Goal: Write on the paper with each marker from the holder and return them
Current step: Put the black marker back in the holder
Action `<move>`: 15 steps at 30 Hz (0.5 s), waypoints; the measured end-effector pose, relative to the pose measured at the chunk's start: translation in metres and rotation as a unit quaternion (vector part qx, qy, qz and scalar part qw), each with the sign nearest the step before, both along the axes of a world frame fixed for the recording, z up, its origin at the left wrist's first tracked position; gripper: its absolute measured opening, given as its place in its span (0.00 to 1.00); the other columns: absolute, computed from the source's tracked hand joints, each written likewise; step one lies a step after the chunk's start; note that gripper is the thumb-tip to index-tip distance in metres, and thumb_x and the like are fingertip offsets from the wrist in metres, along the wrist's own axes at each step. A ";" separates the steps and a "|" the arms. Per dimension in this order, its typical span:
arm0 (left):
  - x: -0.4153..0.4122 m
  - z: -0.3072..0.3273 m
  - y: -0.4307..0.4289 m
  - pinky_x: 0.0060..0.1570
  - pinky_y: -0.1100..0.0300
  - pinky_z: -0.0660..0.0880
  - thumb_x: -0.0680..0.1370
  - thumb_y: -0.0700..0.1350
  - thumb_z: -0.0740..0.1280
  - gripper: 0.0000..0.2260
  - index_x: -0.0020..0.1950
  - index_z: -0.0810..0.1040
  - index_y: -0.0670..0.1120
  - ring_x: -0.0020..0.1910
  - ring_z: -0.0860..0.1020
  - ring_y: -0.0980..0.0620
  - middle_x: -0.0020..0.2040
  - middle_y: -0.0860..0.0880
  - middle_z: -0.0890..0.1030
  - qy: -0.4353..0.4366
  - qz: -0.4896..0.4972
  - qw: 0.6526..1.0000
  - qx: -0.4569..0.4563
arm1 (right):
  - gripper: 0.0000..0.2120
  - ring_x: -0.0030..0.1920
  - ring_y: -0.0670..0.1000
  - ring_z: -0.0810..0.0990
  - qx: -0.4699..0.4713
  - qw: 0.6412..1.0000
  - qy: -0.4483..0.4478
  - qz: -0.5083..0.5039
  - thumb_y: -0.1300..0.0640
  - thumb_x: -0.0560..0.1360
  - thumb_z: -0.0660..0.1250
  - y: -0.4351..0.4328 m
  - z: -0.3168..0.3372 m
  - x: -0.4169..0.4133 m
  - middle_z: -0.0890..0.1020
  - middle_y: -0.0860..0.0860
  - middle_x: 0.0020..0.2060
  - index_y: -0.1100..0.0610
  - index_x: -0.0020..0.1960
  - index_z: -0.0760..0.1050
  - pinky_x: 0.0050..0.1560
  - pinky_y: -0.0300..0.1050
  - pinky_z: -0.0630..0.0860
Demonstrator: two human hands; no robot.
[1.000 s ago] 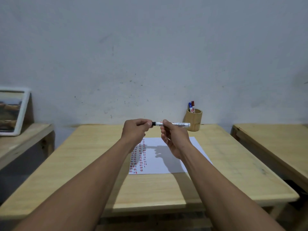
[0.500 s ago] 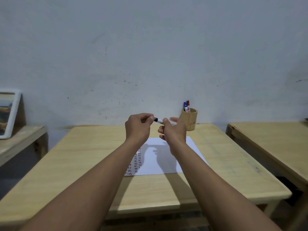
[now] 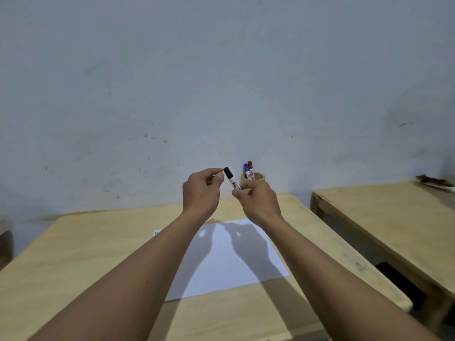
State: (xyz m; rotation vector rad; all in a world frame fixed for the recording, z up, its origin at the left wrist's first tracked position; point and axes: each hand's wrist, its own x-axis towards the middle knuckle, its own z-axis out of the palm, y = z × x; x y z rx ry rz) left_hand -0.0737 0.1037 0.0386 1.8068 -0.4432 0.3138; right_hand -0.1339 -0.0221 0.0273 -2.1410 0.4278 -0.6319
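My right hand (image 3: 258, 200) grips the white barrel of a black-capped marker (image 3: 231, 179), which tilts up and to the left above the table. My left hand (image 3: 200, 190) is raised beside it, thumb and forefinger slightly apart, their tips just left of the black cap; the whole cap shows. Behind my right hand stands the wooden holder (image 3: 258, 177) with a blue marker (image 3: 246, 168) and a red marker (image 3: 250, 167) in it. The white paper (image 3: 234, 264) lies on the table below my hands, its left part hidden by my left forearm.
The wooden table (image 3: 81, 254) stands against a pale wall. A second wooden table (image 3: 384, 217) is to the right, across a narrow gap, with a dark object (image 3: 434, 182) at its far edge. A small white label (image 3: 156, 233) lies left of the paper.
The marker has swung from lying level between both hands to pointing up and left. My left fingers have come off the cap end. The view has tilted up and shifted right.
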 end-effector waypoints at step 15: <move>0.088 -0.061 -0.111 0.65 0.51 0.73 0.74 0.51 0.75 0.34 0.77 0.67 0.46 0.66 0.75 0.45 0.69 0.45 0.76 0.089 -0.045 0.984 0.147 | 0.08 0.42 0.48 0.81 -0.030 0.991 -0.104 -0.074 0.56 0.81 0.64 -0.103 0.030 0.084 0.79 0.44 0.42 0.52 0.60 0.73 0.48 0.52 0.80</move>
